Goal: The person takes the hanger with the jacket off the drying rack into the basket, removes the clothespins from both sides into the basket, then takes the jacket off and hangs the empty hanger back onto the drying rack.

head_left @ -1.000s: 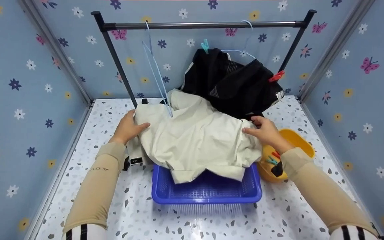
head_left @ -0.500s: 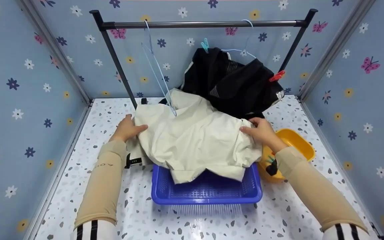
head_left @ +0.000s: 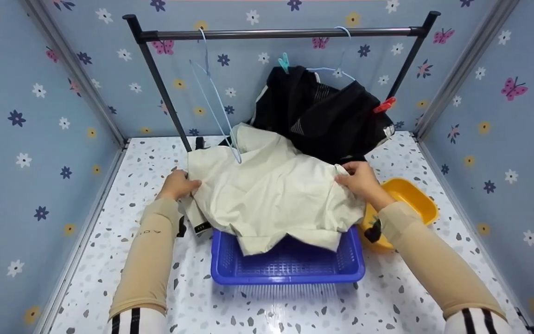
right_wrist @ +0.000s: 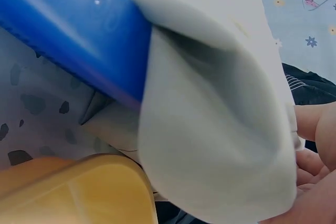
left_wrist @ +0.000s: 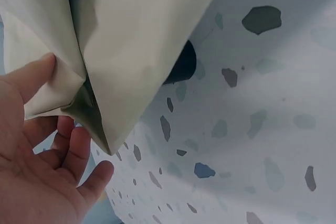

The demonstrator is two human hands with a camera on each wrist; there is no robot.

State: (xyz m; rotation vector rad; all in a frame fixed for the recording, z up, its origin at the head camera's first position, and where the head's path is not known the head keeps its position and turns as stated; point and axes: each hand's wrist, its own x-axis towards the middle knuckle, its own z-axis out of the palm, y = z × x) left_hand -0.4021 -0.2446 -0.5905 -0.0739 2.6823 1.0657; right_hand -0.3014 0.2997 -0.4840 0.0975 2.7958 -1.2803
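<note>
A cream-coloured garment (head_left: 267, 195) lies spread over the back of a blue basket (head_left: 288, 279), its lower edge drooping inside. My left hand (head_left: 177, 184) pinches the garment's left edge, thumb on top; in the left wrist view, curled fingers lie under the cloth fold (left_wrist: 42, 72). At the opposite edge, my right hand (head_left: 362, 180) grips the cloth between thumb and fingers, partly cut off in the right wrist view. A light blue wire hanger (head_left: 216, 93) hangs from the rail, its lower end against the garment's upper left part.
A black garment (head_left: 327, 116) hangs from a second hanger (head_left: 341, 69), with a teal clothespin (head_left: 284, 63) and a red clothespin (head_left: 384, 105) on it. The black rack (head_left: 276, 34) stands across the back. A yellow container (head_left: 415, 199) sits beside the right forearm.
My left hand has moved slightly down with the garment's left edge, which now sits lower. The left hanger has swung a little. My right hand has closed in on the right edge.
</note>
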